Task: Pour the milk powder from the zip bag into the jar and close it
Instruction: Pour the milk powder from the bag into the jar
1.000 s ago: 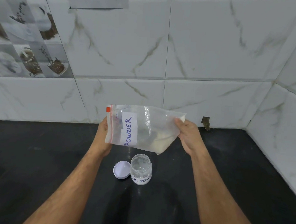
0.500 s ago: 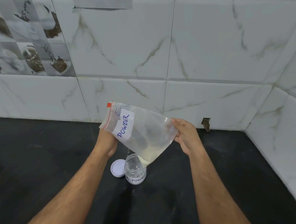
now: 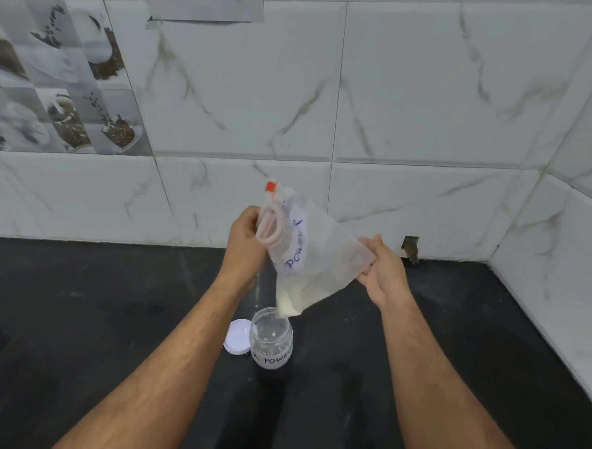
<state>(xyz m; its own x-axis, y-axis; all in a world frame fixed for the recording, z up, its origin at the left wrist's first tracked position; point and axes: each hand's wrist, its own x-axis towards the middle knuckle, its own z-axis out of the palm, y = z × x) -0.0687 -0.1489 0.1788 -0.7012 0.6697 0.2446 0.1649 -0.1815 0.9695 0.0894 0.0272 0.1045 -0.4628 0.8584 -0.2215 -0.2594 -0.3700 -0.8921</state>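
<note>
The left hand (image 3: 247,242) is gripping the zip bag (image 3: 311,259) at its open zip end; the right hand (image 3: 383,268) is pinching a bottom corner. Below both sets of fingers, the powder-filled lowest corner is hanging over the open jar (image 3: 271,339). Judged: pouring barely begun; the lid (image 3: 237,336), just beside the jar, not yet fitted

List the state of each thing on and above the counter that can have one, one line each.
Zip bag: held up over the jar, tilted, zip end uppermost, powder gathered in the lowest corner.
Jar: upright on the counter, uncapped, almost empty.
Lid: off, lying beside the jar on its left.
Left hand: grips the bag's zip end.
Right hand: pinches the bag's far corner.
</note>
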